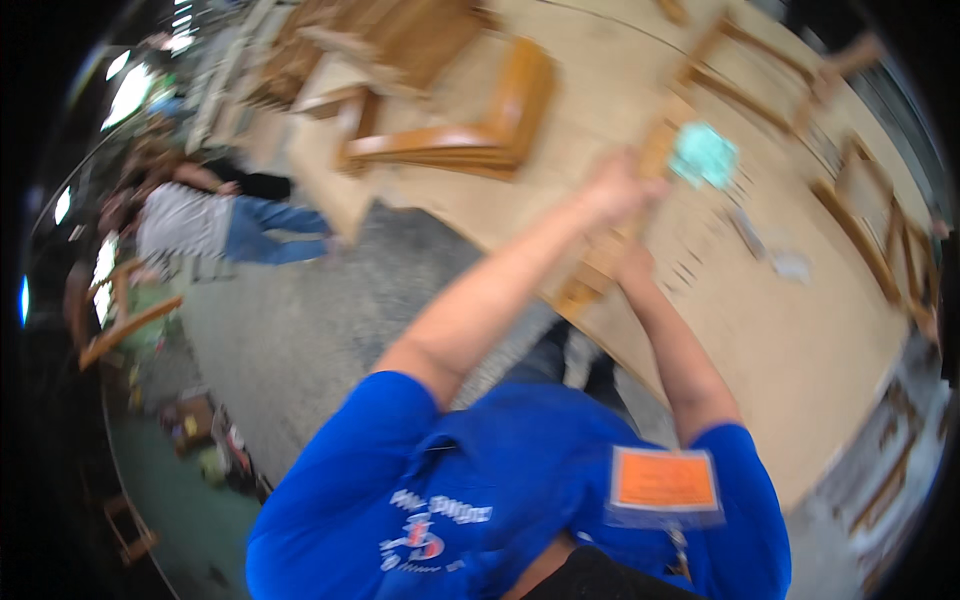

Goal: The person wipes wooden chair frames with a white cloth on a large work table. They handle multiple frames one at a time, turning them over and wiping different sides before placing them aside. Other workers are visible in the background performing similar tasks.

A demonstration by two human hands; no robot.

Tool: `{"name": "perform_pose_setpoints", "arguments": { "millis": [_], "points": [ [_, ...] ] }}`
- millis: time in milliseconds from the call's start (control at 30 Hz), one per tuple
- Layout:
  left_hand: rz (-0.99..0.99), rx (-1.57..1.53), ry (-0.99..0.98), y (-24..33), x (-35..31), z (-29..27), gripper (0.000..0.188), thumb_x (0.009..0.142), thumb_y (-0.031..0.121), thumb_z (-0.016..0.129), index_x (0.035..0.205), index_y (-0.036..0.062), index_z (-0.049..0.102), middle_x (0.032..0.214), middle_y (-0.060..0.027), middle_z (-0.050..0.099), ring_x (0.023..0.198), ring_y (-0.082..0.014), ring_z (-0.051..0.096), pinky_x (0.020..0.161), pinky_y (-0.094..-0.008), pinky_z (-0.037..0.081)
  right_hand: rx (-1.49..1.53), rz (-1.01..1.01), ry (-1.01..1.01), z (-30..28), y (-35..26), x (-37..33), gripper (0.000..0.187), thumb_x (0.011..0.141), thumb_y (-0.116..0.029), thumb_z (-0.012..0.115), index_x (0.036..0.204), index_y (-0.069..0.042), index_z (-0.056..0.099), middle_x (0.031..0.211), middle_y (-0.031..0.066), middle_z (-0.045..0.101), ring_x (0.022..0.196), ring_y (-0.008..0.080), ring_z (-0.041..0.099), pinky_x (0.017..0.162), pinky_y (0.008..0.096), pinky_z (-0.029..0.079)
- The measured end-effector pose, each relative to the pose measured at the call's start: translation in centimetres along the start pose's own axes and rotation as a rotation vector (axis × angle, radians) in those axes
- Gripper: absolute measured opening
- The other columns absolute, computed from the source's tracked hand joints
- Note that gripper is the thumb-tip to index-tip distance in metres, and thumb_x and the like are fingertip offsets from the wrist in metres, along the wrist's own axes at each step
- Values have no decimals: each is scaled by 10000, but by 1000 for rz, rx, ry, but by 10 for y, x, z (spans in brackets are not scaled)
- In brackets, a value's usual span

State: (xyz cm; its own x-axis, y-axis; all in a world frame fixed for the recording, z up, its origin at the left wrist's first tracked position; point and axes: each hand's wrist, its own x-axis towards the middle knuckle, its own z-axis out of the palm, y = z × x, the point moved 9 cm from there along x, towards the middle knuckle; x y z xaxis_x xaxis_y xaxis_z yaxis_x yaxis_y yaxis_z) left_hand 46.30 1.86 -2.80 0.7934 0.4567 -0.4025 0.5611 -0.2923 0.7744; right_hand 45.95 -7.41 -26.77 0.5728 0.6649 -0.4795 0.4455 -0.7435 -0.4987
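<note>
A narrow wooden board point(598, 262) lies slantwise over the near edge of the pale worktable point(760, 330), blurred by motion. My left hand point(622, 187) is closed round its upper part. Lower down, my right hand point(633, 264) grips the board's right side; its fingertips are partly hidden and smeared. A crumpled turquoise cloth point(704, 155) lies just right of the board's far end. Right of my hands, a small grey object point(746, 232) and a pale scrap point(791, 266) rest on the table.
Stacked L-shaped wooden pieces point(470, 140) and brown panels point(400, 40) occupy the table's far left. Wooden frames point(868, 235) lie at right; another person's hand point(825, 85) touches a frame point(745, 75) at far right. A person in jeans point(265, 228) is at left.
</note>
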Motion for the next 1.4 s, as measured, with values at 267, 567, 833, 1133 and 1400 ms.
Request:
{"name": "perform_pose_setpoints", "arguments": {
  "millis": [267, 567, 833, 1133, 1400],
  "points": [
    [151, -133, 54, -4, 11, -12, 660, 725, 308, 767, 1165, -115, 515, 1096, -230, 616, 1024, -299, 604, 885, -362, 476, 198, -159, 199, -13, -25, 2, 490, 831, -482, 521, 1122, -102, 630, 994, 164, 681, 899, 361, 652, 751, 459, 509],
    [72, -284, 77, -35, 20, -39, 591, 778, 310, 739, 1149, -101, 534, 1051, -196, 633, 962, -255, 621, 840, -340, 490, 189, -9, 139, -36, 58, -15, 390, 871, -363, 583, 873, 18, 666, 779, 202, 655, 757, 263, 665, 664, 379, 497],
    [-182, -1070, 177, -11, -31, 46, 446, 849, 143, 609, 1220, -8, 413, 1082, -150, 587, 881, -237, 625, 711, -365, 542, 928, 195, 401, -26, 249, -148, 389, 952, -115, 420, 1304, 46, 462, 1202, 156, 564, 938, 227, 610, 846, 340, 471],
    [-129, -965, 290, -22, -70, 81, 530, 824, 132, 687, 1242, -9, 393, 1127, -99, 607, 955, -193, 606, 760, -317, 505, 188, -29, 605, -91, 222, -231, 518, 881, -96, 528, 1392, -127, 445, 1333, 207, 458, 1209, 378, 452, 1039, 425, 340],
    [251, -233, 659, -17, -48, 37, 1162, 676, 333, 840, 1449, -67, 71, 1516, -226, 165, 1406, -298, 193, 1150, -365, 171, -387, -15, 452, -50, 184, -173, 623, 795, -209, 645, 1379, -274, 438, 1452, 14, 379, 1225, 375, 392, 1039, 516, 319]
  ]
}}
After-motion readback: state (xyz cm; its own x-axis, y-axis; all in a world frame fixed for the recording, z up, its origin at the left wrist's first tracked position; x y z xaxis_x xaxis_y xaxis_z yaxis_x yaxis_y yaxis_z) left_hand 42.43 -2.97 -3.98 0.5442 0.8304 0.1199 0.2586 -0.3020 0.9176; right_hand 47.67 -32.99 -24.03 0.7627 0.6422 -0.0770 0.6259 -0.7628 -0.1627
